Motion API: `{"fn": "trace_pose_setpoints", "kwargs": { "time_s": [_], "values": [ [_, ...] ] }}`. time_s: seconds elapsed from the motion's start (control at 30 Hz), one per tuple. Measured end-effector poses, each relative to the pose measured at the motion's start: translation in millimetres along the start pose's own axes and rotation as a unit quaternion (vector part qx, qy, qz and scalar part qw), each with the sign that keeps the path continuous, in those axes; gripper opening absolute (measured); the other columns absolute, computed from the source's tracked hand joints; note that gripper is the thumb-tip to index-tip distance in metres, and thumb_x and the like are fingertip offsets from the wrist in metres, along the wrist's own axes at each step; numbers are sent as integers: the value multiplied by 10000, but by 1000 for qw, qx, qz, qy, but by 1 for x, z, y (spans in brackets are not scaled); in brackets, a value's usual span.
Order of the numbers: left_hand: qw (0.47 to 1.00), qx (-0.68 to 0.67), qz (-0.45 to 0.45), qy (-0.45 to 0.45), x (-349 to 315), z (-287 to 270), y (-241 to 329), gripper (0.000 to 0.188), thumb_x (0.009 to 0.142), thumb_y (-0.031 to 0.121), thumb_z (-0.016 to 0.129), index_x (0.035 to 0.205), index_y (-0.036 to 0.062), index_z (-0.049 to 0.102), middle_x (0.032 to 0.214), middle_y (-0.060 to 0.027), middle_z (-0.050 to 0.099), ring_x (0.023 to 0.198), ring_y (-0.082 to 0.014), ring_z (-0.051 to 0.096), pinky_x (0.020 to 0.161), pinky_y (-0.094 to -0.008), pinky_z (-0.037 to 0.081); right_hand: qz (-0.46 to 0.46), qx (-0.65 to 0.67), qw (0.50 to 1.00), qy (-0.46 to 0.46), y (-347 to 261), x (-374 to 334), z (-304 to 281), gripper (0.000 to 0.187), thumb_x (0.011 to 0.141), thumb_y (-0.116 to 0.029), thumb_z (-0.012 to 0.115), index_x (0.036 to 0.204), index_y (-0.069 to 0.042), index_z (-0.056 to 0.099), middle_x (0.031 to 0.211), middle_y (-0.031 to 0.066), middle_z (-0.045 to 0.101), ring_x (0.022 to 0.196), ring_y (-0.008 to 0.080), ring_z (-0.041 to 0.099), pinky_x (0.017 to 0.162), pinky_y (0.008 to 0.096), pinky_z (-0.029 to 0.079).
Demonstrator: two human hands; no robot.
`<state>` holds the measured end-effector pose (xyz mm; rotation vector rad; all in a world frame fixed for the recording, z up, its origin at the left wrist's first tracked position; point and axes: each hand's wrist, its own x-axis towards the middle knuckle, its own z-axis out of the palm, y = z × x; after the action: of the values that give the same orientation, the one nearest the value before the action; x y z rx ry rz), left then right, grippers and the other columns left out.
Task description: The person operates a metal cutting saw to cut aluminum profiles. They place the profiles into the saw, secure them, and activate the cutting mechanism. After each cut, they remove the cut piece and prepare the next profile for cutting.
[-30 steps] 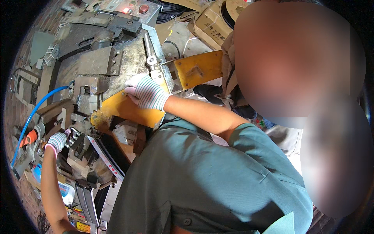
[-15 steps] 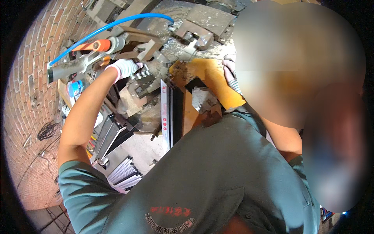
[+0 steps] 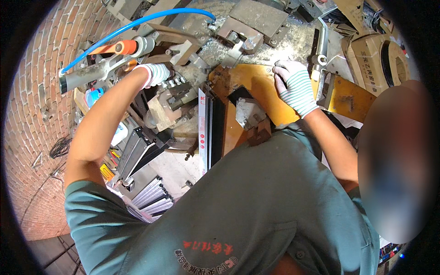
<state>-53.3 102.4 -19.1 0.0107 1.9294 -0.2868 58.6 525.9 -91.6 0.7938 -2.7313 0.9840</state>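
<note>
My left hand (image 3: pixel 158 74), in a white striped glove, reaches to a row of metal bolts (image 3: pixel 176 82) on a clamping block (image 3: pixel 178 96) of the machine. Its fingertips are hidden among the dark metal parts, so I cannot make out a grip. My right hand (image 3: pixel 295 85), gloved alike, rests on a yellow metal plate (image 3: pixel 256 82) close to its far edge, fingers apart and slightly bent, holding nothing visible. Between the hands, a long white-and-black profile (image 3: pixel 205 133) stretches from the clamping block toward my body. A small metal block (image 3: pixel 250 113) sits on the plate.
A blue hose (image 3: pixel 137 26) arches over a grey cylinder (image 3: pixel 82 82) and an orange handle (image 3: pixel 124 47) at left. Cardboard packaging (image 3: pixel 366 59) lies far right beside a metal pipe (image 3: pixel 321 46). Bundled profiles (image 3: pixel 153 197) lie below; a brick wall (image 3: pixel 41 114) borders the left.
The view has shifted a little, so the machine appears farther right. The right hand now shows fully, where a blurred area covered most of it. Both hands stay about the same places.
</note>
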Motion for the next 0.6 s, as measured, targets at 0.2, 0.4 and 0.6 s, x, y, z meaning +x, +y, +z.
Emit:
{"fn": "trace_pose_setpoints", "kwargs": {
  "time_s": [0.2,0.4,0.6],
  "values": [
    [978,196,55,51,-12,-13,19,475,1022,463,592,1233,52,702,1087,-159,727,937,-334,651,863,-419,523,-8,21,1000,16,1,2,0,157,826,-58,691,979,-39,665,971,147,646,928,377,627,819,468,520],
    [994,93,43,32,-24,-11,16,407,1061,420,576,1165,53,719,990,-145,711,900,-303,629,864,-390,507,-12,33,999,39,4,-1,3,208,809,-37,711,1013,-53,671,974,148,664,917,387,636,806,475,522],
    [952,-305,7,9,-21,14,-12,398,1050,440,650,1113,61,752,796,-52,638,691,-182,530,656,-358,456,-11,41,998,47,6,-3,5,221,822,-40,710,1038,-68,674,948,143,659,889,392,634,789,483,509]
  ]
}}
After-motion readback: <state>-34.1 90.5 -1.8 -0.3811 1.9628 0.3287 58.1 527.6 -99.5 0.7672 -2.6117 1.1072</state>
